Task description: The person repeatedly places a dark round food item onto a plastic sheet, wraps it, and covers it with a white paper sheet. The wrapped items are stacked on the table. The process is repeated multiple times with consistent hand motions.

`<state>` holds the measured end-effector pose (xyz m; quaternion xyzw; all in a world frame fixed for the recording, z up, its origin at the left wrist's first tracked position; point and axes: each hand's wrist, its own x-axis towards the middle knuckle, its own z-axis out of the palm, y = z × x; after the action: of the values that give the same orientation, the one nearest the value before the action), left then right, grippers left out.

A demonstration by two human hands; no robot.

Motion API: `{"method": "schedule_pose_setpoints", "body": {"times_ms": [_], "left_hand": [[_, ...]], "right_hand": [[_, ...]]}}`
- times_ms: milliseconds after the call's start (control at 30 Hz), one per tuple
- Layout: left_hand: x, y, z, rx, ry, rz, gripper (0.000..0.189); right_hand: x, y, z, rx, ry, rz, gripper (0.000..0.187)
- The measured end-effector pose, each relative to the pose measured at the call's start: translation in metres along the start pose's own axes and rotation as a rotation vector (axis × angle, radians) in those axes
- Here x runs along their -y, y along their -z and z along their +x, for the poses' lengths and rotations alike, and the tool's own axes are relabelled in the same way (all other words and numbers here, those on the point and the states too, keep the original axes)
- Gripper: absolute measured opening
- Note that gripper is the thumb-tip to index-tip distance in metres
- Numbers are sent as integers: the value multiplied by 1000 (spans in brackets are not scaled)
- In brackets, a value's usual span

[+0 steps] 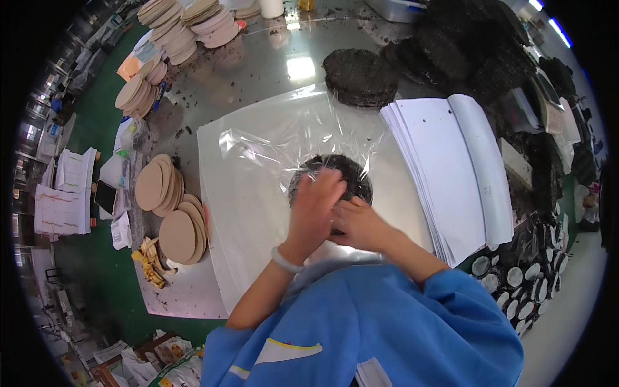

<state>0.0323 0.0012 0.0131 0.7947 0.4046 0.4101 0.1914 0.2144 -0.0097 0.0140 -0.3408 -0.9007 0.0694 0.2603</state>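
A round dark disc [355, 171], probably pressed seaweed, lies before me on clear plastic film [271, 145], which spreads crinkled behind it over pale sheets [246, 213]. My left hand [316, 203], with a pale bracelet at the wrist, is over the disc's left half and blurred. My right hand [360, 222] is at the disc's near edge with its fingers bent, beside the left hand. The fingers appear to touch the film, but whether they pinch it cannot be told. Some film gathers below the hands near the blue garment.
A thick stack of white paper [440, 159] lies at the right. Behind the film stands a stack of dark discs [360, 72], with larger dark piles [449, 58] beyond. Round cardboard discs [179, 237] and a banana peel [152, 261] lie on the left of the metal table [203, 96].
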Motion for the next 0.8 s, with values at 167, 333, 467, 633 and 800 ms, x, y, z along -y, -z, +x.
{"method": "schedule_pose_setpoints", "body": {"times_ms": [167, 333, 467, 633, 800], "left_hand": [[15, -25, 9, 273, 148, 241, 28], [54, -6, 17, 554, 51, -179, 39], [101, 120, 62, 795, 1037, -809, 78], [50, 58, 40, 501, 404, -305, 97], [50, -10, 3, 23, 188, -286, 102]], "right_hand": [[-125, 28, -38, -551, -1314, 1142, 41], [-44, 0, 24, -166, -197, 433, 57], [-53, -36, 10, 7, -31, 27, 64], [-48, -9, 26, -87, -524, 1081, 76], [-70, -11, 18, 38, -282, 970, 41]]}}
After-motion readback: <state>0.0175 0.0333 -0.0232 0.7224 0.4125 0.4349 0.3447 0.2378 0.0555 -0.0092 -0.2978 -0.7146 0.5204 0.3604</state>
